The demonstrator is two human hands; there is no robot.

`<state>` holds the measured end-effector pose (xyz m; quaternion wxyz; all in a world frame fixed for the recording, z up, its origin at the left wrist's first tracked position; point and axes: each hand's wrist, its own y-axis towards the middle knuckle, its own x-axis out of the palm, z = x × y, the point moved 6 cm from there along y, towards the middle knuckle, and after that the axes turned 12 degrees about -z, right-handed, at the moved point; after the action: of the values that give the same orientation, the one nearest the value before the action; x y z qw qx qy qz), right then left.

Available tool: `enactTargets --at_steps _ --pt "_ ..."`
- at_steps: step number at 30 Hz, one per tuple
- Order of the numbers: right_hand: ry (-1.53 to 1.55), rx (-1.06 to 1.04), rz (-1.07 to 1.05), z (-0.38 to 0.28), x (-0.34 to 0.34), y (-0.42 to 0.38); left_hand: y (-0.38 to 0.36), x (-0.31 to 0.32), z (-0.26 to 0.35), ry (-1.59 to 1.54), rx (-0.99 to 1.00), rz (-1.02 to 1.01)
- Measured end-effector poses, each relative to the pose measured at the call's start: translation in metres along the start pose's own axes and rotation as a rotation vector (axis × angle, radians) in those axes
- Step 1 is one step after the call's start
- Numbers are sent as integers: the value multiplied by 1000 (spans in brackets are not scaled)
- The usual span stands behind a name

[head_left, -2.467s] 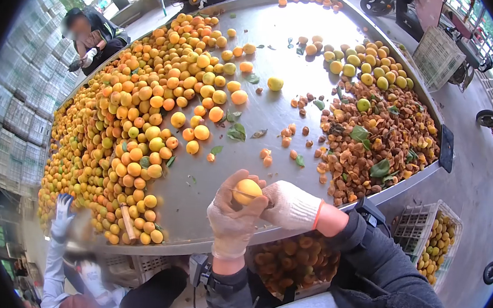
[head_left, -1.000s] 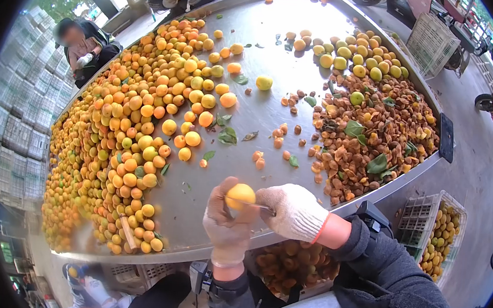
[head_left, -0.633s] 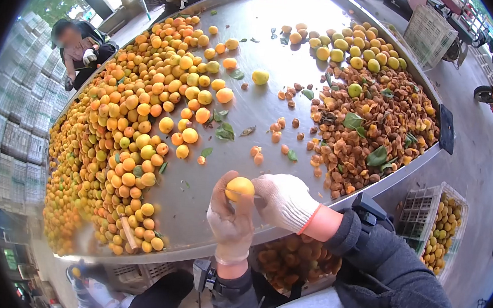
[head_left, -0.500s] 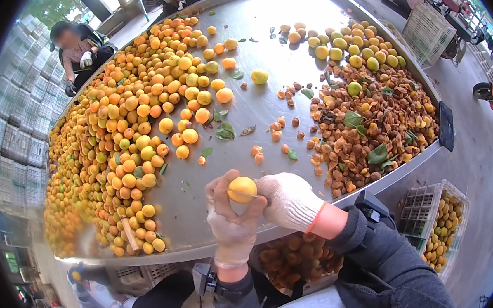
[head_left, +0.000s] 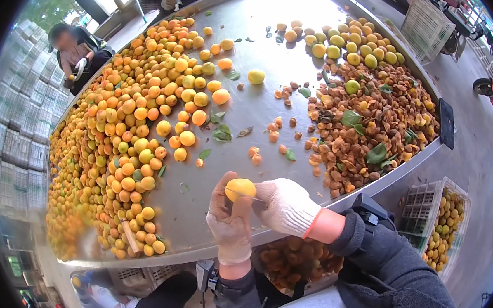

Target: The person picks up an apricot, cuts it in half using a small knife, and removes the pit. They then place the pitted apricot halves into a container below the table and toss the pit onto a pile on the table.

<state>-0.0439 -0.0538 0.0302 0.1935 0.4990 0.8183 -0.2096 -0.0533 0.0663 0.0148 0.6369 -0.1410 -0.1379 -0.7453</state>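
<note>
My gloved left hand (head_left: pixel 230 223) grips a yellow-orange apricot (head_left: pixel 240 189) between thumb and fingers, above the near edge of the metal table. My right hand (head_left: pixel 286 204), in a white knitted glove, is closed on a small knife (head_left: pixel 252 198); its handle is hidden in the fist. The thin blade lies against the lower side of the apricot. To the left spreads a big heap of whole apricots (head_left: pixel 139 112). At the right end lies a pile of pits and brown scraps (head_left: pixel 372 130) with a few green leaves.
The metal table (head_left: pixel 195 202) has a raised rim. A wooden handle (head_left: pixel 130 236) lies among the near-left apricots. Below the table are a container of apricot halves (head_left: pixel 298 261) and a white crate of apricots (head_left: pixel 420 216) to the right. Other people (head_left: pixel 79 51) work along the far left side.
Both hands with the apricot and knife have shifted very slightly left. The blade stays against the fruit's lower side. A co-worker's hands at the far left have moved.
</note>
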Motion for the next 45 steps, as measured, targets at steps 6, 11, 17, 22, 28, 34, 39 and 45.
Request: enactTargets --at_steps 6,11,17,22,28,34,39,45 --pt "-43 -44 33 3 -3 8 -1 1 1 203 102 73" --pt "-22 -100 -258 10 14 18 -3 2 4 198 18 115" --pt "298 -163 -480 7 16 19 1 -5 10 270 6 -2" --pt "179 -188 -374 11 10 17 6 -9 9 42 46 -37" --pt "709 291 -150 13 -40 -8 7 -20 12 298 137 47" --pt "672 15 -19 8 -18 7 3 29 25 1149 471 -159" --pt "1066 165 -39 9 -19 2 1 6 5 766 255 -22" --pt "1276 75 23 11 -25 1 10 -3 -9 -460 8 -87"
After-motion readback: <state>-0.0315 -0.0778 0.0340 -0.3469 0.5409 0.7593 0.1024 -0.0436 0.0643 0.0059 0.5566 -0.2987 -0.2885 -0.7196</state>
